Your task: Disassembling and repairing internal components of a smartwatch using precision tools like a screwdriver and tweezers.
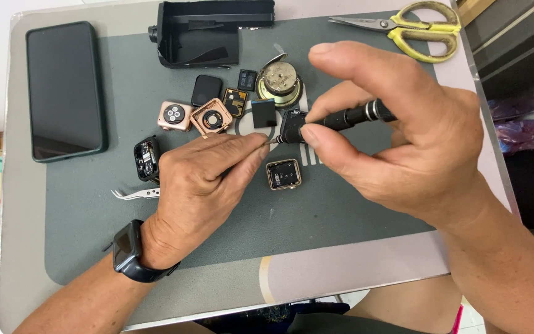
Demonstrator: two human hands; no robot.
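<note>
Taking the small square watch case (283, 174) on the grey mat (341, 204) as the landmark, the scene runs left to right like this. Far to its left lies a dark phone (64, 89), face up. Nearer, left of the case, a pair of tweezers (136, 193) rests on the mat, with an opened black module (146, 159) just above it.

The left hand (202, 185) sits directly left of the case, its fingers closed, thumb and forefinger pinched together at the metal tip of the tool, up and slightly left of the case. What, if anything, lies between them cannot be made out.

Just above the case a small black part (292, 124) touches that same tip. The black screwdriver (356, 115) runs from there up and to the right, its long axis nearly level, tip towards the left hand. The right hand (415, 136), right of the case, is clamped on its barrel between thumb and fingers.

Yellow scissors (415, 28) lie far up and right.
</note>
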